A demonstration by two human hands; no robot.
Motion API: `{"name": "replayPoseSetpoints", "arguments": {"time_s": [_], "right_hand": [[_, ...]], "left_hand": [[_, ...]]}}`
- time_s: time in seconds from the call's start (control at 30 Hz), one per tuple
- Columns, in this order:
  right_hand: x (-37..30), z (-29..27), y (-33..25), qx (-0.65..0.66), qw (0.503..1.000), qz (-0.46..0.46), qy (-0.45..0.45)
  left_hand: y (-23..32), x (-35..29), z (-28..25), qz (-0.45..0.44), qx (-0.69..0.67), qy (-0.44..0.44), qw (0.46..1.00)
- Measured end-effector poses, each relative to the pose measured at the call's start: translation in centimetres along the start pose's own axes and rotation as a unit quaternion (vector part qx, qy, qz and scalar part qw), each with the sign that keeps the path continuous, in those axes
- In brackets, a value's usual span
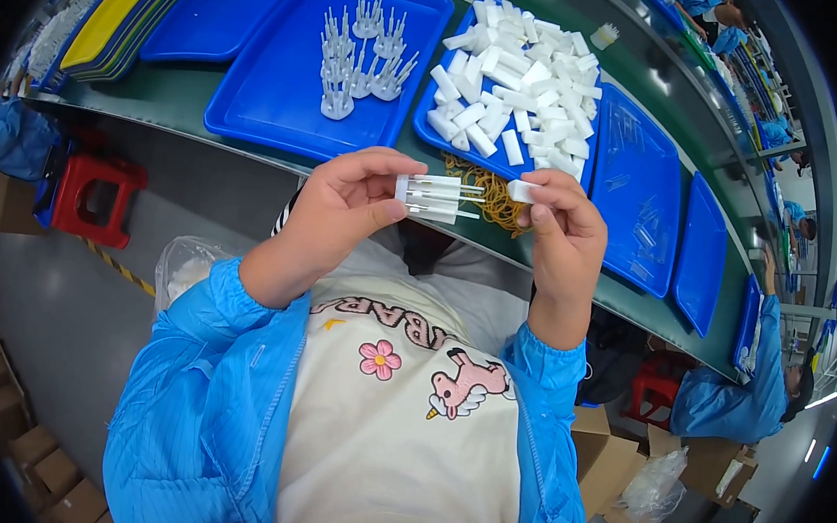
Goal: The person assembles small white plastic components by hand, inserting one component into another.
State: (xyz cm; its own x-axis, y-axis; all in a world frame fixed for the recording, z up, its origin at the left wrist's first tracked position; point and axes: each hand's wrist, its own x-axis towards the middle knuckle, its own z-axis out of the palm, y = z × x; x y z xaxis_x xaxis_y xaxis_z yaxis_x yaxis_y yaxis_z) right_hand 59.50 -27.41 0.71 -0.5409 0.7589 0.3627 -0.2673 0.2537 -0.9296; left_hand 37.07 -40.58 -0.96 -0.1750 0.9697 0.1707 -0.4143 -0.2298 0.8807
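Note:
My left hand (351, 195) grips a white pronged plastic part (404, 188) by its base, fingers above and thumb below. Its thin prongs point right, and white foam blocks (436, 206) sit between or around them; exactly how they fit is too small to tell. Level with the prong tips and a little apart from them, my right hand (569, 230) pinches a small white foam block (521, 191) between thumb and fingers. Beyond my hands, similar pronged parts (362, 61) stand upright in a blue tray (274, 109). More foam blocks (516, 80) are heaped in another blue tray (418, 120).
Yellowish rubber bands (498, 207) lie on the green table (183, 113) between my hands. A blue tray (626, 159) with clear thin pieces stands to the right. Stacked trays (117, 27) are at the far left. A red stool (102, 194) and cardboard boxes (608, 455) stand lower down.

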Motion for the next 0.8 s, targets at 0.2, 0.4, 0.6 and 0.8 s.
{"name": "replayPoseSetpoints", "arguments": {"time_s": [0.2, 0.4, 0.6, 0.8], "right_hand": [[-1.8, 1.0, -0.3, 0.053, 0.995, 0.069, 0.048], [-1.9, 1.3, 0.2, 0.032, 0.997, 0.057, 0.036], [-2.4, 2.4, 0.7, 0.071, 0.988, 0.041, 0.132], [-3.1, 2.8, 0.3, 0.028, 0.995, 0.030, 0.093]], "left_hand": [[-0.2, 0.0, 0.4, -0.013, -0.008, 0.014, 1.000], [-0.4, -0.1, 0.4, -0.028, 0.016, 0.024, 0.999], [-1.1, -0.3, 0.2, -0.012, -0.011, 0.037, 0.999], [-1.4, -0.5, 0.2, -0.049, -0.031, 0.037, 0.998]]}}
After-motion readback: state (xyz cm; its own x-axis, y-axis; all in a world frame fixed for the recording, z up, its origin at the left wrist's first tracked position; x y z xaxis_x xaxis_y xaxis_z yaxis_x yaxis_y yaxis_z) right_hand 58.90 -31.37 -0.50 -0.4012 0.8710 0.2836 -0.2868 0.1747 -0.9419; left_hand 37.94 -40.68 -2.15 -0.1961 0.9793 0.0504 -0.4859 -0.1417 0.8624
